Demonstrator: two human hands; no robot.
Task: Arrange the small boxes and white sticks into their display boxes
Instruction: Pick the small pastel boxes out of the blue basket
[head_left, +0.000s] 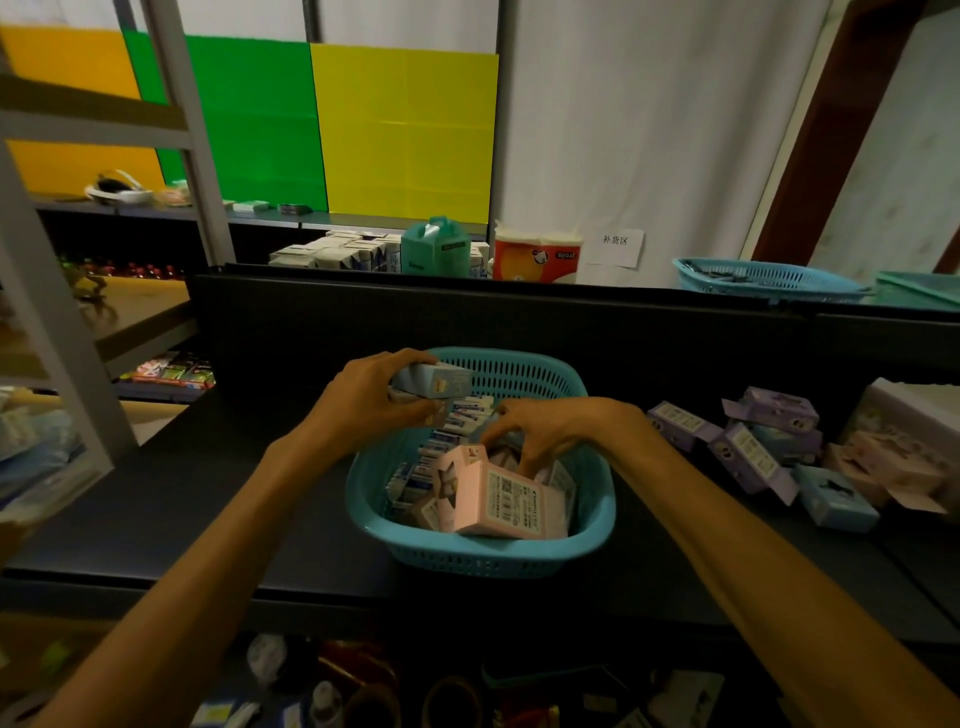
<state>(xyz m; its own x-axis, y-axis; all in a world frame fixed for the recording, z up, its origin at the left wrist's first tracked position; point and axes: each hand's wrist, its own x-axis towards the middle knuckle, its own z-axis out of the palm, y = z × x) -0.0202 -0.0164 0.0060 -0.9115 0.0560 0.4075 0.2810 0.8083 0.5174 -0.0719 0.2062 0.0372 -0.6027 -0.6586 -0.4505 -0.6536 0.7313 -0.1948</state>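
So both my arms are reaching into the teal basket (480, 551) sitting on the dark counter (218, 519) in front of me. My left hand (371, 397) is curled around a small pale blue box (434, 382), holding it up over the back-left rim of the basket, with what looks like a second box tucked under it in the same grip, though I can't tell for sure.

My right hand (537, 431) is down inside the basket, fingers bent and closing around something in the pile. My fingers cover it, so I can't say exactly which box it is.

Right under that hand there's a pink box (511, 506) lying tilted with its barcode side up, and another pink one (457, 467) just beside it standing more upright. Behind those is a heap of white sticks with blue print (457, 421), filling the middle and left of the basket.

Off to my right on the counter there's a loose bunch of purple boxes (748, 441) piled against each other, plus a light blue box (834, 499) at the front edge of that pile. Another teal basket (763, 280) sits on the ledge further back.
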